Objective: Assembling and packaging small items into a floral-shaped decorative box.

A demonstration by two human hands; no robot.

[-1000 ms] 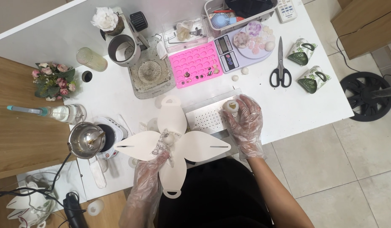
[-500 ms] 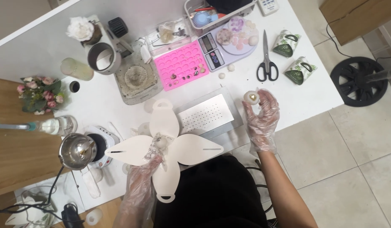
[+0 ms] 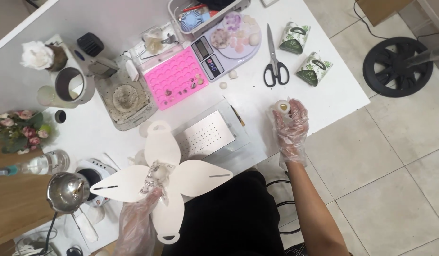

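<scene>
Right hand (image 3: 291, 127): my gloved fingers grasp a small round white piece (image 3: 282, 107) above the table edge (image 3: 342, 102).
Left hand (image 3: 142, 215): my fingers pinch the flat petal-shaped box blank (image 3: 158, 174) at its centre.

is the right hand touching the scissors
Apart. The head view shows bare white table between the gloved right hand, holding a small round ball, and the scissors.

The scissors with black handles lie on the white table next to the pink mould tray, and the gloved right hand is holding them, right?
Not quite. The head view shows the scissors lying untouched on the white table. The gloved right hand holds a small round white piece instead.
</scene>
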